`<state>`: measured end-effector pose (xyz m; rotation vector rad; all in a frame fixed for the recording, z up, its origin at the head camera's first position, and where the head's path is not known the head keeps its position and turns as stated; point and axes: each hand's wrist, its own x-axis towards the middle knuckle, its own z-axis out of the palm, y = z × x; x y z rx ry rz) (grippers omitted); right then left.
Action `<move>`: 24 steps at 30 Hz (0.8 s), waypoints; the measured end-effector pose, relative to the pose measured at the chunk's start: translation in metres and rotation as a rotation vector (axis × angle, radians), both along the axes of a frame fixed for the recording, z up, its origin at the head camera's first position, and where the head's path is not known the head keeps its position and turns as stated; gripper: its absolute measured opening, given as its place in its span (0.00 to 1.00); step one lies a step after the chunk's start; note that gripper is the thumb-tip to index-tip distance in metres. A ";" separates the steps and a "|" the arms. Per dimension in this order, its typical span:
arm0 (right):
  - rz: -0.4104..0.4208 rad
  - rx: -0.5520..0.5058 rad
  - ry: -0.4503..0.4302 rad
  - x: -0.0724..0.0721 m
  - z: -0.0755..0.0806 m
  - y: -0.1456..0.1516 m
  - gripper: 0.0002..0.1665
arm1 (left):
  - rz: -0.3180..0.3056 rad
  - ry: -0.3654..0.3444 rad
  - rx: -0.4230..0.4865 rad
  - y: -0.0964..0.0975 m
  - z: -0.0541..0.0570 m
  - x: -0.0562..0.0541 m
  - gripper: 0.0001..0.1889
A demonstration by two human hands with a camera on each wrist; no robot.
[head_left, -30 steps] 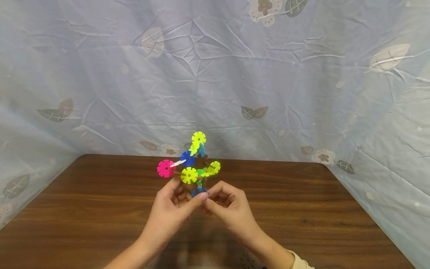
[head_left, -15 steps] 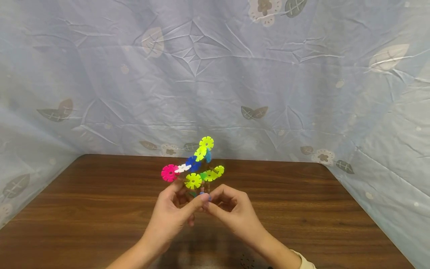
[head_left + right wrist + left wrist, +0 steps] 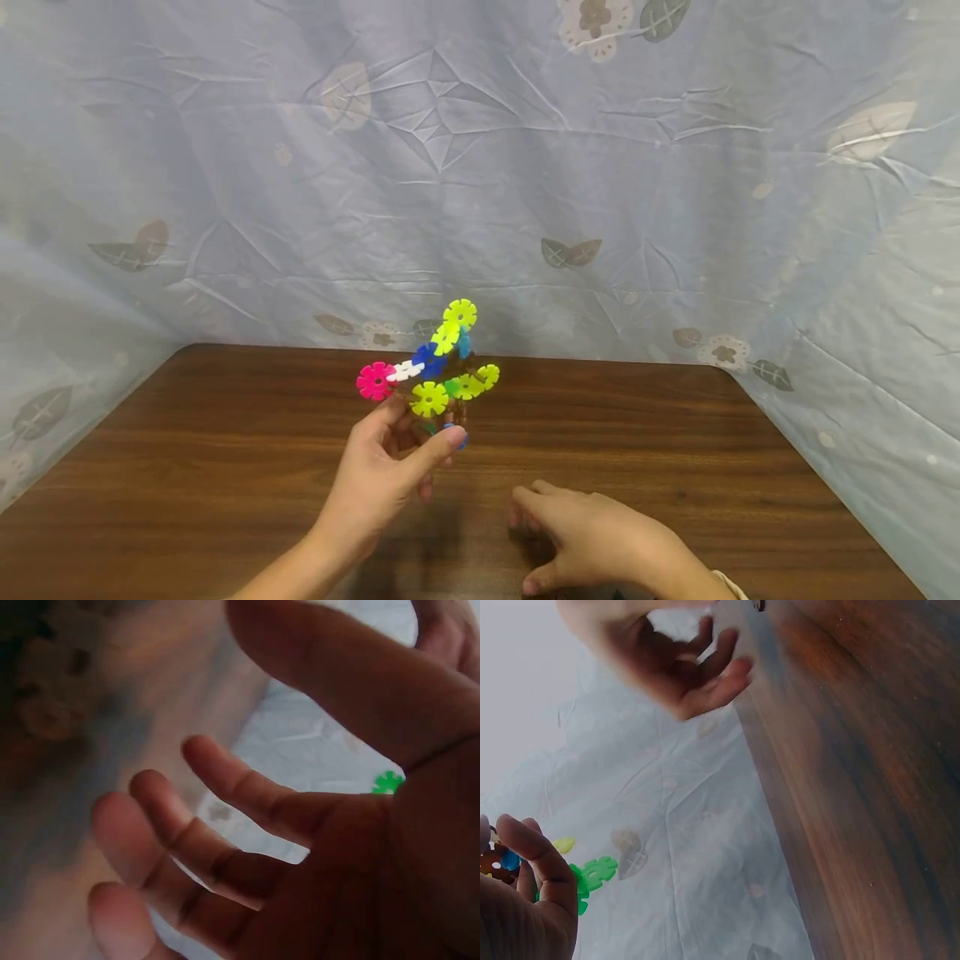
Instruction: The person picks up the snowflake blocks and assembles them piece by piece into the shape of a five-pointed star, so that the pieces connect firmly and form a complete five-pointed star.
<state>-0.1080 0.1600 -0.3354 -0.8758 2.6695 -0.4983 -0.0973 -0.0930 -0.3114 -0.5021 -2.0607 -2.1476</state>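
Note:
My left hand (image 3: 375,475) holds up a joined build of plastic snowflake discs, pinching a blue disc (image 3: 462,440) at its base with the thumb. Above the fingers show a pink disc (image 3: 372,381), a white disc (image 3: 405,372), a dark blue disc (image 3: 429,361) and several yellow discs (image 3: 430,400). Green discs (image 3: 596,873) stick out past the fingers in the left wrist view. My right hand (image 3: 600,537) is apart from the build, low over the front of the table, its fingers spread and loosely bent, with nothing in them in the right wrist view.
The brown wooden table (image 3: 225,433) reaches back to a pale blue patterned cloth (image 3: 480,192), which also hangs along both sides. Blurred brown flower-like shapes (image 3: 52,712) appear beneath my right hand. Small dark bits (image 3: 618,595) lie at the bottom edge of the head view.
My right hand has let go of the build's base and moved down and right toward the front of the table. The build has tilted slightly and stays in my left hand.

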 end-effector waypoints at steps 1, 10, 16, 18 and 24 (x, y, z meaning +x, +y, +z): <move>0.008 0.026 0.001 0.001 -0.003 0.001 0.29 | -0.001 -0.001 0.002 0.000 0.000 0.000 0.21; 0.060 0.027 -0.048 0.003 -0.015 0.000 0.23 | 0.004 -0.002 0.005 0.000 -0.001 -0.001 0.20; 0.016 0.075 -0.036 0.005 -0.012 0.008 0.23 | 0.001 -0.006 0.003 -0.002 -0.001 -0.001 0.20; -0.011 0.099 -0.037 0.005 -0.011 0.011 0.24 | 0.000 -0.006 0.006 -0.001 -0.001 -0.001 0.20; -0.016 0.106 -0.086 0.001 -0.009 0.009 0.23 | 0.002 -0.016 0.006 -0.002 -0.001 -0.001 0.19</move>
